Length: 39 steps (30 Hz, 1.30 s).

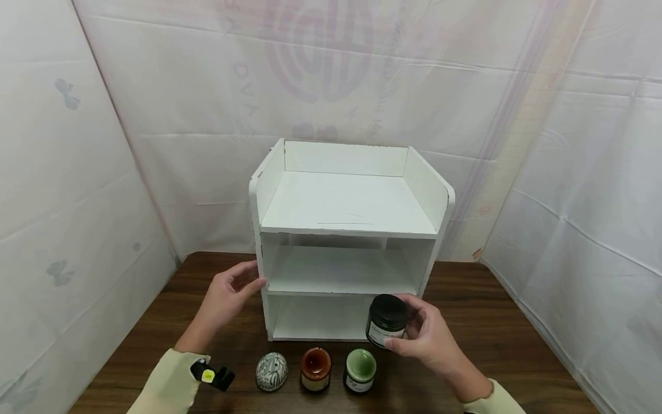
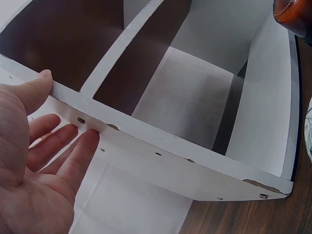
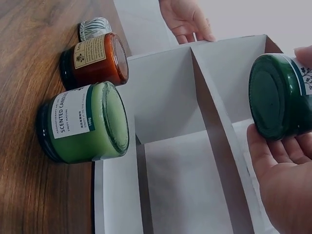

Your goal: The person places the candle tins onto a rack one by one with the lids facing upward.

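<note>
My right hand (image 1: pixel 431 339) grips a scented candle jar (image 1: pixel 387 322) of dark green glass, with a black lid and white label, before the shelf's right front. The jar's flat glass base shows in the right wrist view. With thumb on the front edge and fingertips on the outer side panel, my left hand (image 2: pixel 46 161) touches the white shelf unit (image 2: pixel 151 139). In front of the shelf stand a light green scented candle jar (image 3: pixel 90 122) and an amber candle jar (image 3: pixel 95 61), both with their dark ends on the table. A patterned rounded object (image 1: pixel 271 371) sits left of them.
The shelf has a walled top surface (image 1: pixel 346 201) and two open compartments below, with a middle board (image 1: pixel 341 273) between them. Under everything is a dark wooden table (image 1: pixel 496 345). White sheeting (image 1: pixel 181 86) hangs behind and at both sides.
</note>
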Motion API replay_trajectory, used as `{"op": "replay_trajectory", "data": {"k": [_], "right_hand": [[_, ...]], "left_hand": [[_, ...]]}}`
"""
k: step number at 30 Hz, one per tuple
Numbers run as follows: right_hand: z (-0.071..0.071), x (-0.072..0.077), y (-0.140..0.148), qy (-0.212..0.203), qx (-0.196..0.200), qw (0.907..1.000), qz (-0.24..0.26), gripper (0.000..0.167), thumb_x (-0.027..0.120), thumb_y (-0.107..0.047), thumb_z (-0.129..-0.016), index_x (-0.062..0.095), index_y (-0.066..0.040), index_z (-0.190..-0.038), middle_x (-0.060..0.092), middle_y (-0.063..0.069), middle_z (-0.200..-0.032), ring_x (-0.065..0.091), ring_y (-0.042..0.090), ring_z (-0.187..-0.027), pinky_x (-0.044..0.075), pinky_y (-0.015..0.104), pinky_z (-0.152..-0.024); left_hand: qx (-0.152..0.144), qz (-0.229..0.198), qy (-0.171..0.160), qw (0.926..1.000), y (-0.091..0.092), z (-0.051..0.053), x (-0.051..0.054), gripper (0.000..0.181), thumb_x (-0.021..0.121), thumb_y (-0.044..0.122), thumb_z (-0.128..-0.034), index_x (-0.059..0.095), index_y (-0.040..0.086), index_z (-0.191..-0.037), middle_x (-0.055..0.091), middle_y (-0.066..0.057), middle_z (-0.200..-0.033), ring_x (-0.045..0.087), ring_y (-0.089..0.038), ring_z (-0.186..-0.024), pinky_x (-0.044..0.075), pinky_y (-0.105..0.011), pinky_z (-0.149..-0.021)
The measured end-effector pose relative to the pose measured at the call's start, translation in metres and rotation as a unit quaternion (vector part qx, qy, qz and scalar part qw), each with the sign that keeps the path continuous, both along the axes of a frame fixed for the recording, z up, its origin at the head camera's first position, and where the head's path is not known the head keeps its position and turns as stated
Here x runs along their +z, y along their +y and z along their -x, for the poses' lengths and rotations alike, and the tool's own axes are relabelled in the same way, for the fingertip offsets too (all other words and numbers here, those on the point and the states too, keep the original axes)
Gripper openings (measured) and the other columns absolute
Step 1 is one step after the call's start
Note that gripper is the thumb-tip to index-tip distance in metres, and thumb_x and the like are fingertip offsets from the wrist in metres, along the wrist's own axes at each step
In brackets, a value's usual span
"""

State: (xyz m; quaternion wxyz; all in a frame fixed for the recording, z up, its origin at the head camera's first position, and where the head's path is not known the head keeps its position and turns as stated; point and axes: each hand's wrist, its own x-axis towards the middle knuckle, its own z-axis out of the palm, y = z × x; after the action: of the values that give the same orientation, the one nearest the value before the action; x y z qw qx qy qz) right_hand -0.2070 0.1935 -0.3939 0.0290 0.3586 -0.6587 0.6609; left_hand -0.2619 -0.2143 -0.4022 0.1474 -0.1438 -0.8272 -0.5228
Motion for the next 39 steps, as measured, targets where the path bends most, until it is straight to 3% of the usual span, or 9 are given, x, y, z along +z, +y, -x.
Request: {"op": "replay_trajectory", "data": {"k": [9, 16, 29, 35, 39], "right_hand": [[0.003, 0.013, -0.004, -0.003, 0.015, 0.9999, -0.001, 0.056, 0.076, 0.014, -0.078, 0.054, 0.013, -0.130, 0.069, 0.002, -0.119, 0.068, 0.009, -0.105, 0.056, 0.023, -0.092], [0.006, 0.031, -0.007, -0.020, -0.009, 0.9988, -0.043, 0.059, 0.081, 0.010, -0.077, 0.057, 0.005, -0.130, 0.068, 0.005, -0.119, 0.068, 0.011, -0.104, 0.057, 0.024, -0.091], [0.010, 0.053, -0.017, -0.009, 0.000, 0.9973, -0.072, 0.060, 0.083, 0.003, -0.079, 0.056, 0.009, -0.132, 0.065, 0.013, -0.120, 0.069, 0.014, -0.104, 0.057, 0.025, -0.091], [0.010, 0.060, -0.022, -0.032, 0.007, 0.9959, -0.085, 0.061, 0.083, 0.001, -0.079, 0.056, 0.004, -0.134, 0.065, 0.013, -0.123, 0.069, 0.018, -0.107, 0.058, 0.027, -0.093], [0.010, 0.065, -0.027, -0.027, 0.010, 0.9952, -0.094, 0.063, 0.084, 0.000, -0.078, 0.056, 0.003, -0.134, 0.065, 0.015, -0.123, 0.070, 0.020, -0.106, 0.058, 0.029, -0.092]], "left_hand": [[-0.004, 0.000, -0.001, 1.0000, 0.000, 0.001, 0.000, 0.045, 0.071, 0.026, -0.0988, 0.062, 0.005, -0.138, 0.069, -0.015, -0.132, 0.061, 0.008, -0.109, 0.052, -0.015, -0.090], [-0.005, 0.000, -0.001, 1.0000, 0.000, 0.001, 0.000, 0.045, 0.071, 0.026, -0.0987, 0.062, 0.005, -0.138, 0.069, -0.015, -0.131, 0.061, 0.008, -0.109, 0.052, -0.015, -0.091], [-0.004, 0.004, 0.000, 1.0000, -0.001, 0.001, 0.001, 0.046, 0.070, 0.027, -0.0993, 0.062, 0.005, -0.139, 0.069, -0.015, -0.132, 0.061, 0.009, -0.109, 0.052, -0.015, -0.090], [-0.002, 0.009, -0.002, 1.0000, 0.000, 0.000, 0.001, 0.046, 0.070, 0.028, -0.0993, 0.061, 0.006, -0.139, 0.069, -0.014, -0.133, 0.060, 0.010, -0.109, 0.051, -0.015, -0.090], [-0.001, 0.014, -0.003, 0.9999, 0.001, -0.001, 0.001, 0.047, 0.070, 0.029, -0.0993, 0.061, 0.006, -0.140, 0.069, -0.014, -0.133, 0.060, 0.009, -0.110, 0.051, -0.014, -0.090]]}}
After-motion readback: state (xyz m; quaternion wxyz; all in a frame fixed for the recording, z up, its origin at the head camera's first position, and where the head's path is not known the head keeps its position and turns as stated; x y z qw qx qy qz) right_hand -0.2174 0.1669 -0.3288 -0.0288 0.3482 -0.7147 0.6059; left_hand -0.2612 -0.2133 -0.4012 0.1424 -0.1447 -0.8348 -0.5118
